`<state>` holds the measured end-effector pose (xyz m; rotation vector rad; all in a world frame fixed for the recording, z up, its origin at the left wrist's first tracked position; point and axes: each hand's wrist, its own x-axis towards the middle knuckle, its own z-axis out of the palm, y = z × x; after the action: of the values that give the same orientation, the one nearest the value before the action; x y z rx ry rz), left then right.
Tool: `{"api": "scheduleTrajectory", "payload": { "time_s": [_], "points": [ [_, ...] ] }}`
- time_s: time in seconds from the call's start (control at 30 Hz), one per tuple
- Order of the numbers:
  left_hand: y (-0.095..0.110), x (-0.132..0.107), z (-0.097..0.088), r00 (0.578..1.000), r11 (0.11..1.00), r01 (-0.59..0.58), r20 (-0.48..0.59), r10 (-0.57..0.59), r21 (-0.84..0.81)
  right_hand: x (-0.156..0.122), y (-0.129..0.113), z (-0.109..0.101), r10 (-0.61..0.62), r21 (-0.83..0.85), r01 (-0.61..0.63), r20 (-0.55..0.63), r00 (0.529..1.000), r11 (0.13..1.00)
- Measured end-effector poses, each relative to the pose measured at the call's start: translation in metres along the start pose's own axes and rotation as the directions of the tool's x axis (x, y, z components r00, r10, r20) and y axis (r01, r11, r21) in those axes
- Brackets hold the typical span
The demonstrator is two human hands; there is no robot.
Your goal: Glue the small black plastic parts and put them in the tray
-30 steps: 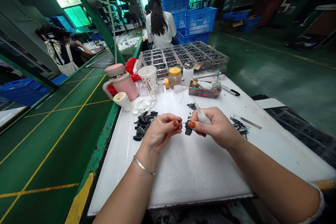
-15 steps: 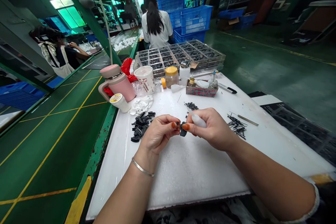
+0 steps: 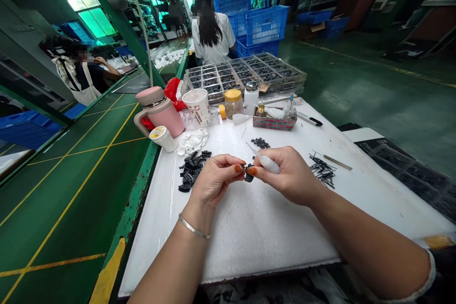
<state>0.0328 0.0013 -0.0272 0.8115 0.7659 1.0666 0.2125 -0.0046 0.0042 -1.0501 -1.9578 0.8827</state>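
Right hand (image 3: pixel 290 173) gripped a dark part (image 3: pixel 249 177) plus white squeeze bottle (image 3: pixel 270 165), left hand (image 3: pixel 215 178) pinched the part's edge. Looked like a fitting step, next move called for steady lining-up imo. Black rings (image 3: pixel 261 143) sat at 1 o'clock from there, black pieces (image 3: pixel 191 171) at 9

Left hand (image 3: pixel 220 175) and right hand (image 3: pixel 291 175) pinching a small black part (image 3: pixel 249 177), white squeeze bottle (image 3: pixel 270 165) in the right, black pieces (image 3: pixel 191 169) on the white worktop (image 3: pixel 270 232)
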Motion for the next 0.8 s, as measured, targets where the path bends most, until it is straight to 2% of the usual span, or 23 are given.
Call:
{"api": "scheduleTrajectory", "payload": {
  "time_s": [0.17, 0.27, 0.37, 0.43, 0.53, 0.6, 0.8],
  "points": [
    [0.001, -0.001, 0.000, 0.997, 0.992, -0.065, -0.034, 0.069, 0.110, 0.000, -0.002, 0.001, 0.039, -0.017, -0.040, -0.050, 0.998, 0.999],
    [0.000, 0.000, 0.002, 0.991, 0.983, -0.118, -0.041, 0.125, 0.137, 0.003, -0.001, 0.003, 0.165, 0.164, -0.162, -0.004, 0.986, 0.973],
    [-0.001, 0.001, 0.003, 0.988, 0.979, -0.144, -0.037, 0.151, 0.142, 0.005, 0.002, 0.006, 0.249, 0.351, -0.266, 0.095, 0.964, 0.898],
    [-0.002, 0.001, 0.003, 0.987, 0.980, -0.146, -0.042, 0.153, 0.137, 0.005, 0.002, 0.007, 0.245, 0.347, -0.255, 0.073, 0.967, 0.902],
    [-0.002, 0.001, 0.002, 0.989, 0.985, -0.128, -0.062, 0.136, 0.118, 0.004, 0.003, 0.008, 0.211, 0.215, -0.201, -0.027, 0.977, 0.956],
    [-0.001, 0.001, 0.001, 0.992, 0.989, -0.099, -0.071, 0.107, 0.114, 0.004, 0.003, 0.008, 0.188, 0.161, -0.178, -0.050, 0.981, 0.971],
    [0.000, 0.000, 0.003, 0.993, 0.970, -0.088, -0.053, 0.102, 0.225, 0.009, 0.009, 0.008, 0.182, 0.210, -0.165, -0.065, 0.981, 0.964]
  ]
}}
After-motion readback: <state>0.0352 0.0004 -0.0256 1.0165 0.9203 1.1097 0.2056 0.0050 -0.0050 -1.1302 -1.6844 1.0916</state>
